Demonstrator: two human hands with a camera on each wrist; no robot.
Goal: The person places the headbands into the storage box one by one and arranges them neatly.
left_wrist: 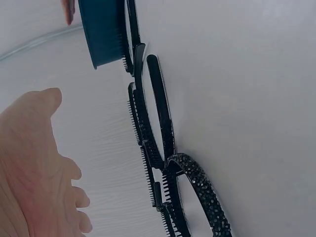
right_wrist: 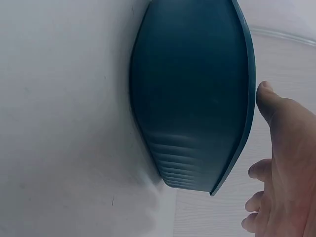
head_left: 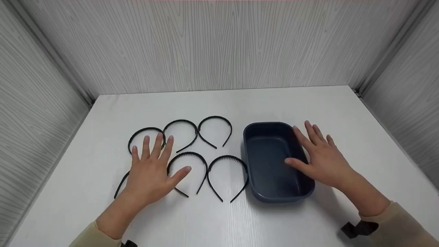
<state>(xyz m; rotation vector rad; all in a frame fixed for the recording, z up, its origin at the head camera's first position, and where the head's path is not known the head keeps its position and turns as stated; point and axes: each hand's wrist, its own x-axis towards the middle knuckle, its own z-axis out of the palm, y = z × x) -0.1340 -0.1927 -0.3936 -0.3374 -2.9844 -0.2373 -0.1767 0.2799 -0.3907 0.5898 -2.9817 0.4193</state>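
My left hand (head_left: 147, 178) is spread above the left part of a group of black headbands, holding nothing. Toothed inner edges show on several of them, such as the front right headband (head_left: 226, 156) and the back right headband (head_left: 215, 117). The hand hides much of the front left headband (head_left: 121, 185). A glittery headband (left_wrist: 200, 186) lies nearest in the left wrist view. With fingers spread, my right hand (head_left: 325, 163) is over the right rim of a dark blue plastic bin (head_left: 271, 168); whether it touches the rim I cannot tell. No objects show inside the bin.
Everything lies on a white table (head_left: 274, 103). The front right headband is close against the bin's left side. Pale wood-grain panels stand at the back (head_left: 219, 44), left (head_left: 37, 103) and right (head_left: 408, 85) of the table.
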